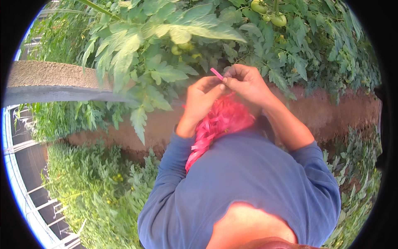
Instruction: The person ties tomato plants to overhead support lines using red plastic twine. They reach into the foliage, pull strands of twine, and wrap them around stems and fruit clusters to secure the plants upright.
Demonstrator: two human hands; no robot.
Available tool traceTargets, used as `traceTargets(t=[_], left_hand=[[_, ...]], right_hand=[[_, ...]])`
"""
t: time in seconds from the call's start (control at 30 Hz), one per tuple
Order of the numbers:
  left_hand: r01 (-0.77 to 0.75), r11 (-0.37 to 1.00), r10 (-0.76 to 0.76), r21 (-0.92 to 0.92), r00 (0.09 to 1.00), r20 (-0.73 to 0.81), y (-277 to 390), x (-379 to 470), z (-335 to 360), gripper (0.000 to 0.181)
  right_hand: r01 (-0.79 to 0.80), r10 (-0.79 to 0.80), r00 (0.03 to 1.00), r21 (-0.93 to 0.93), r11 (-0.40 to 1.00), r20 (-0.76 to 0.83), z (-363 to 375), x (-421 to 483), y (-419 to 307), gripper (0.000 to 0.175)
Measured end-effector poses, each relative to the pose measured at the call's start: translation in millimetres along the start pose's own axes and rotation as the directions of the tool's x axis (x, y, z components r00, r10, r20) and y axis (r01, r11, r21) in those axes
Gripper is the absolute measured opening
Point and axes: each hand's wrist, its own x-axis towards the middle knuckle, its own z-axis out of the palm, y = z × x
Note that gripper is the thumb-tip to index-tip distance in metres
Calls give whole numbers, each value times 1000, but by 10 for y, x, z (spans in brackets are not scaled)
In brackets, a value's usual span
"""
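A short pink plastic strip (216,74) sticks up between my two hands, which meet in front of my chest. My right hand (247,83) pinches its lower part between thumb and fingers. My left hand (202,98) closes on the strip from the other side, thumb almost touching the right thumb; its fingertips are partly hidden. Below the hands, a thick bunch of pink plastic ribbon strips (224,116) hangs at the front of my blue shirt (245,174). Tomato leaves (168,73) spread just beyond my hands.
Green tomatoes (278,19) hang on dense plants ahead. A rough concrete beam or post (62,81) juts in from the left. Bare soil (323,112) runs between the rows. Another row of tomato plants (102,186) stands behind at lower left, beside white frame bars (46,205).
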Motion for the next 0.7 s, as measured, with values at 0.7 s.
traceTargets(t=[0.7], left_hand=[[-156, 972, 79, -178, 923, -377, -458, -1020, -419, 6]], right_hand=[[-27, 105, 968, -319, 947, 230, 905, -246, 117, 6]])
